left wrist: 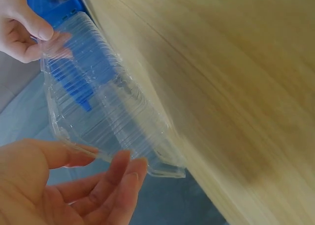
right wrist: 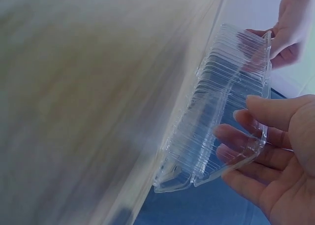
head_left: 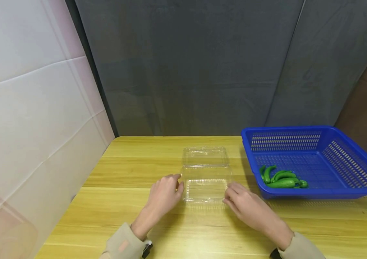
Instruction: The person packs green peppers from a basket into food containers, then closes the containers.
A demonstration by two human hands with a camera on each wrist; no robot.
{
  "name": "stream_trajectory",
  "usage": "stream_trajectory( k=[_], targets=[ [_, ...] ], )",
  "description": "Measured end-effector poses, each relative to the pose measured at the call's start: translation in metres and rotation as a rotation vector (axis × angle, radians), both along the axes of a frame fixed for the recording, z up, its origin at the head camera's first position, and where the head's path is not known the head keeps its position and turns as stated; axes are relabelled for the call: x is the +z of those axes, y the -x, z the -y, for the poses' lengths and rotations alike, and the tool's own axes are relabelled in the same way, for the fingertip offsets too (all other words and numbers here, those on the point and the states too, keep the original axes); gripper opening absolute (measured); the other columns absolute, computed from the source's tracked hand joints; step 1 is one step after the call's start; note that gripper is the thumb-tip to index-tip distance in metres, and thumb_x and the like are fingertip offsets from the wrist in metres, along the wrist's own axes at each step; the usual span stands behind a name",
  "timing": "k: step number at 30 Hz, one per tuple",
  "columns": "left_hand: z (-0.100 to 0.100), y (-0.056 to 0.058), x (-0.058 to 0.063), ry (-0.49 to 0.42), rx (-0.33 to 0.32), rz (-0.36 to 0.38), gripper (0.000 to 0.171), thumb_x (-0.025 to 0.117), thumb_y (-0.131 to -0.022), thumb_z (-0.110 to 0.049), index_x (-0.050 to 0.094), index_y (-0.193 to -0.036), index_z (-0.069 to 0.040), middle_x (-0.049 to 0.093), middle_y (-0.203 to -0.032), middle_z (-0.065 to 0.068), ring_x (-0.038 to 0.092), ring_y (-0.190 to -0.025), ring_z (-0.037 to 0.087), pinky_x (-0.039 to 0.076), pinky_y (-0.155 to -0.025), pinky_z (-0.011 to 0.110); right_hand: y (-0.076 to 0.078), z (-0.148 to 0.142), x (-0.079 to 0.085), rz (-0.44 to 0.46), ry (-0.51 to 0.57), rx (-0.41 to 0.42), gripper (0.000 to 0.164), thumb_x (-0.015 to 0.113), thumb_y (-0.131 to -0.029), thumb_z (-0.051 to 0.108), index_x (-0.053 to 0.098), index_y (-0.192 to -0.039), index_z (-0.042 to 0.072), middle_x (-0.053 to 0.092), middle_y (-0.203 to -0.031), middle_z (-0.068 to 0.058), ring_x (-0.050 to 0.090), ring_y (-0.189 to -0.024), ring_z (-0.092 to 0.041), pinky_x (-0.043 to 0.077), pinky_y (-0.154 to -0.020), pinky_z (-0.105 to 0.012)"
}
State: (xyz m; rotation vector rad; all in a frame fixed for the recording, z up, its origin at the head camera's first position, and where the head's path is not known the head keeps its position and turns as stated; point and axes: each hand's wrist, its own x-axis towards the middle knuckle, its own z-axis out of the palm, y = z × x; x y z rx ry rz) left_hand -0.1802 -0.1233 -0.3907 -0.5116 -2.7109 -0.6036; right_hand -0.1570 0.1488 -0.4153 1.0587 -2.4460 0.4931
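Note:
A clear plastic clamshell box [head_left: 206,190] lies unfolded on the wooden table, its lid [head_left: 205,157] spread out on the far side. My left hand [head_left: 165,192] holds the left rim of the near half, thumb on the edge and fingers along the ribbed wall. On the opposite side, my right hand [head_left: 248,205] pinches the rim near the front corner. Through the transparent wall, several fingertips [right wrist: 227,132] of the right hand show in the right wrist view. Nothing lies inside the box.
To the right stands a blue plastic basket [head_left: 287,128] with slotted sides. Several green chili peppers [head_left: 281,183] lie in its near left corner. A grey fabric wall [head_left: 183,72] rises behind the table [head_left: 131,172], and a white panel [head_left: 34,100] borders the left.

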Motion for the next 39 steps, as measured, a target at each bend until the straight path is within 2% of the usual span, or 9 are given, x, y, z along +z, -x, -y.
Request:
stream_trajectory(
  k=[8,11,15,22,34,37,39],
  targets=[
    [-0.001,0.001,-0.001,-0.008,0.03,0.02,0.024,0.068,-0.089,-0.004,0.07,-0.108,0.011,0.057,-0.064,0.002,0.04,-0.045,0.006,0.032,-0.038,0.018,-0.001,0.0,-0.001,0.008,-0.012,-0.005,0.013,0.075,-0.089,0.007,0.062,-0.089,0.008,0.066,-0.1,-0.007,0.066,-0.11,-0.033,0.056,-0.09,-0.037],
    [-0.001,0.002,0.0,-0.026,0.036,0.054,0.025,0.066,-0.09,-0.005,0.069,-0.109,0.012,0.049,-0.055,-0.002,0.034,-0.042,0.004,0.027,-0.037,0.018,-0.001,0.0,-0.001,0.008,-0.017,-0.003,0.013,0.075,-0.089,0.007,0.062,-0.089,0.008,0.066,-0.102,-0.007,0.066,-0.108,-0.03,0.056,-0.088,-0.035],
    [-0.001,0.003,0.0,-0.055,0.043,0.104,0.027,0.065,-0.092,-0.005,0.068,-0.111,0.013,0.042,-0.047,-0.006,0.027,-0.039,0.002,0.022,-0.036,0.017,0.0,0.0,0.0,0.01,-0.021,0.008,0.014,0.076,-0.09,0.008,0.062,-0.088,0.009,0.064,-0.099,-0.004,0.065,-0.095,-0.019,0.057,-0.079,-0.026],
    [0.0,0.005,0.0,-0.074,0.059,0.153,0.029,0.065,-0.093,-0.008,0.067,-0.113,0.013,0.054,-0.054,-0.003,0.033,-0.038,0.003,0.025,-0.036,0.018,0.0,-0.001,0.0,0.032,-0.036,0.03,0.014,0.075,-0.091,0.009,0.061,-0.087,0.01,0.059,-0.093,0.001,0.059,-0.084,-0.01,0.054,-0.072,-0.019],
    [0.002,0.009,0.0,-0.11,0.081,0.225,0.029,0.068,-0.094,-0.012,0.069,-0.112,0.01,0.071,-0.078,0.013,0.046,-0.043,0.007,0.033,-0.038,0.021,0.0,-0.003,0.006,0.072,-0.081,0.055,0.006,0.071,-0.094,0.015,0.067,-0.091,0.011,0.06,-0.096,0.002,0.06,-0.088,-0.011,0.056,-0.077,-0.022],
    [0.003,0.011,-0.001,-0.14,0.078,0.261,0.029,0.068,-0.095,-0.013,0.069,-0.111,0.01,0.072,-0.08,0.013,0.049,-0.044,0.008,0.036,-0.039,0.021,0.0,-0.004,0.006,0.084,-0.088,0.059,0.006,0.07,-0.096,0.016,0.069,-0.092,0.011,0.06,-0.098,0.002,0.06,-0.089,-0.011,0.056,-0.078,-0.022],
    [0.003,0.013,0.0,-0.166,0.079,0.291,0.028,0.069,-0.095,-0.014,0.069,-0.109,0.009,0.07,-0.075,0.009,0.046,-0.043,0.007,0.033,-0.039,0.021,0.0,-0.004,0.007,0.092,-0.09,0.058,0.006,0.069,-0.096,0.016,0.07,-0.094,0.011,0.062,-0.101,0.001,0.061,-0.091,-0.012,0.056,-0.079,-0.024]
  ],
)
